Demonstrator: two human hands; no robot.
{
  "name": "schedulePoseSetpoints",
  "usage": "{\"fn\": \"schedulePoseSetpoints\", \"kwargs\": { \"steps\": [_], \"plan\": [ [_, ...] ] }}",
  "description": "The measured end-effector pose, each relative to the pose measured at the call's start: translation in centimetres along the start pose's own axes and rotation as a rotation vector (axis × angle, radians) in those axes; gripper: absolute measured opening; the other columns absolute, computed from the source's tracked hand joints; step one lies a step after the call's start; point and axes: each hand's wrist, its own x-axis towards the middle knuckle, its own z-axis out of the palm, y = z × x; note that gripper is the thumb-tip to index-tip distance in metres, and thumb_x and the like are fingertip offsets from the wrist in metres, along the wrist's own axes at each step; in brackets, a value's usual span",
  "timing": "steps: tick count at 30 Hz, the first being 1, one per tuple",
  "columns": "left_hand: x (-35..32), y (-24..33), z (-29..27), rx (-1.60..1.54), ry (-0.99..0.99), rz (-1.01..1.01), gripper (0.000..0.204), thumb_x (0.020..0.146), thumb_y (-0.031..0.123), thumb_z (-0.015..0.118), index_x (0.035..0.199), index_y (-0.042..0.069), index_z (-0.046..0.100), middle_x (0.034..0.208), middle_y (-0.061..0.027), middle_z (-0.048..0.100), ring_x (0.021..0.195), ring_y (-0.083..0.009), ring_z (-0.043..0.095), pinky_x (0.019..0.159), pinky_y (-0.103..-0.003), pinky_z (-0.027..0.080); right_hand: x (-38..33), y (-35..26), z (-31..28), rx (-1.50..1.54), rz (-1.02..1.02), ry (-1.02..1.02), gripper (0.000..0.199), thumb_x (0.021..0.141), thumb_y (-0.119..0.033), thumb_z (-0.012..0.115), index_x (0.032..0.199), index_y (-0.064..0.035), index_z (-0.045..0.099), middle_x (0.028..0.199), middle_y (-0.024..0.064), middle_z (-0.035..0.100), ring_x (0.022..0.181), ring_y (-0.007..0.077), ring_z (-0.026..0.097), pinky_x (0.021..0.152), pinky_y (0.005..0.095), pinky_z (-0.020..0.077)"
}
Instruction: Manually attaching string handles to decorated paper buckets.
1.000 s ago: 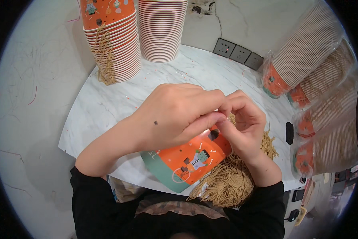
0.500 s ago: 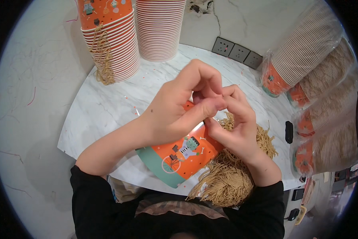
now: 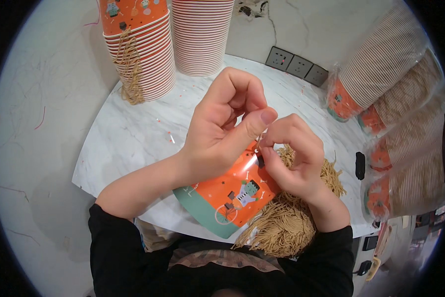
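Observation:
An orange-and-green paper bucket (image 3: 232, 203) printed with a cartoon figure lies on its side under my hands. A short bit of tan cord (image 3: 258, 142) shows at a small hole near its upper edge. My right hand (image 3: 297, 153) pinches this cord between thumb and forefinger. Just above and to the left, my left hand (image 3: 227, 123) is closed, thumb against the curled forefinger; what it holds, if anything, is too small to make out. A heap of cut tan cords (image 3: 281, 225) lies under and beside my right wrist.
Two tall stacks of nested paper buckets (image 3: 145, 64) (image 3: 202, 39) stand at the back left, with loose cords draped over one. Bagged bucket stacks (image 3: 380, 59) line the right side. Wall sockets (image 3: 297, 67) sit behind the marble-patterned table (image 3: 118, 133).
The bucket has shifted slightly right and down. My hands, joined at the fingertips before, are now a little apart, with the right fingertips lower, by the hole.

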Motion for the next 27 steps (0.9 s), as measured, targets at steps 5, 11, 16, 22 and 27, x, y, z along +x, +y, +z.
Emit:
{"fn": "schedulePoseSetpoints", "kwargs": {
  "steps": [5, 11, 16, 22, 27],
  "plan": [
    [-0.2, -0.1, 0.3, 0.050, 0.038, 0.041, 0.021, 0.097, 0.000, 0.062, 0.109, 0.004, 0.045, 0.095, -0.0004, 0.052, 0.083, -0.0046, 0.051, 0.074, -0.021, 0.045, 0.2, -0.7, 0.1, -0.113, -0.100, 0.003, 0.018, 0.070, 0.005, 0.071, 0.086, -0.0025, 0.067, 0.083, 0.0079, 0.062, 0.066, 0.0184, 0.064, 0.056, 0.0277, 0.0504],
    [-0.4, 0.2, 0.5, 0.056, 0.064, 0.020, 0.023, 0.097, -0.002, 0.062, 0.110, 0.005, 0.045, 0.096, -0.0003, 0.051, 0.082, -0.0038, 0.049, 0.072, -0.020, 0.043, -0.1, -0.9, 0.1, -0.180, -0.055, 0.016, 0.020, 0.069, 0.004, 0.073, 0.086, -0.0035, 0.067, 0.088, 0.0087, 0.060, 0.068, 0.0194, 0.062, 0.059, 0.0273, 0.0514],
    [-0.5, -0.1, 0.4, 0.062, 0.172, 0.085, 0.027, 0.096, -0.004, 0.061, 0.114, 0.005, 0.043, 0.096, -0.0003, 0.049, 0.079, -0.0034, 0.045, 0.068, -0.018, 0.040, -0.3, -0.9, 0.9, -0.134, 0.048, 0.107, 0.020, 0.066, 0.003, 0.072, 0.084, -0.0030, 0.065, 0.098, 0.0109, 0.057, 0.085, 0.0228, 0.062, 0.065, 0.0310, 0.0551],
    [-1.0, 0.5, 0.8, 0.130, 0.068, 0.187, 0.030, 0.093, -0.006, 0.065, 0.109, 0.004, 0.042, 0.096, -0.0041, 0.050, 0.074, -0.0055, 0.046, 0.064, -0.020, 0.041, -0.1, -1.7, -0.3, -0.480, -0.146, 0.049, 0.022, 0.062, -0.002, 0.073, 0.081, -0.0048, 0.064, 0.101, 0.0113, 0.061, 0.085, 0.0256, 0.063, 0.067, 0.0336, 0.0550],
    [-0.5, 1.4, 0.7, 0.153, 0.057, 0.141, 0.025, 0.096, -0.006, 0.059, 0.110, 0.005, 0.041, 0.092, -0.0036, 0.052, 0.073, -0.0056, 0.045, 0.062, -0.019, 0.039, 0.1, -1.6, -0.4, -0.403, -0.083, 0.052, 0.021, 0.066, -0.001, 0.074, 0.084, -0.0042, 0.065, 0.098, 0.0106, 0.062, 0.085, 0.0246, 0.064, 0.067, 0.0323, 0.0539]
  ]
}}
